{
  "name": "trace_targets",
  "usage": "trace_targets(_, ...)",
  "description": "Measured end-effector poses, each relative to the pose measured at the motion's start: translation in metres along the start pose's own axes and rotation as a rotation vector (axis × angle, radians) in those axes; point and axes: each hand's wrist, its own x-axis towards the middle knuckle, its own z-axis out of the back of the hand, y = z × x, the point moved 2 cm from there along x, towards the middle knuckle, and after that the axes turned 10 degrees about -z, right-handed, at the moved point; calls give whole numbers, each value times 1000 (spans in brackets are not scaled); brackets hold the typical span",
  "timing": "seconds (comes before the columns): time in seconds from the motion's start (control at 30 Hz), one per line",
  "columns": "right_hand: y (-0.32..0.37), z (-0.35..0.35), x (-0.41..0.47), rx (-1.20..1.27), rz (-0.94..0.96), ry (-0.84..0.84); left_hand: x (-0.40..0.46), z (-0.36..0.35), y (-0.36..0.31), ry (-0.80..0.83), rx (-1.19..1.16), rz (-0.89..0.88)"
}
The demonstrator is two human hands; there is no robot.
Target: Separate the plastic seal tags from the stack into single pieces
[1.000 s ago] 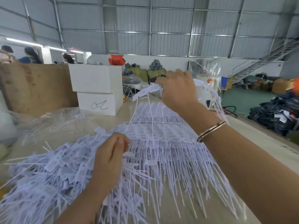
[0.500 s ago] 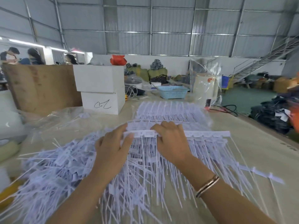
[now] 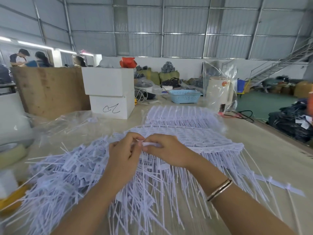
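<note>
The left hand (image 3: 124, 154) and the right hand (image 3: 166, 150) are meeting fingertip to fingertip, both pinching a white plastic strip of joined seal tags (image 3: 149, 144) that is lying across the near edge of the white stack of seal-tag sheets (image 3: 194, 134). Left of the pinch, a loose heap of separated white seal tags (image 3: 64, 173) is crowding the pale wooden tabletop (image 3: 271, 150); right of it, bare tabletop is running out to the table's edge, with one short tag strip (image 3: 279, 184) lying there. Beyond the pinch, two stacked white cardboard boxes (image 3: 110, 92), a light blue plastic basket (image 3: 185, 96) and a crumpled clear plastic bag (image 3: 67, 122) are standing well apart from the hands.
</note>
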Motion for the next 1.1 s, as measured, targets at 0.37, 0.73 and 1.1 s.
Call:
trace_targets(0.37,-4,16,-1,-7,-29,77,5,5,-6,5,-129,134)
trace_targets(0.73,1,11,-1,56,146,-159,8,7,-4,-124,-357,308)
trace_targets(1.1,-1,3,-1,182,256,-319,10,5,2,-330,-673,511)
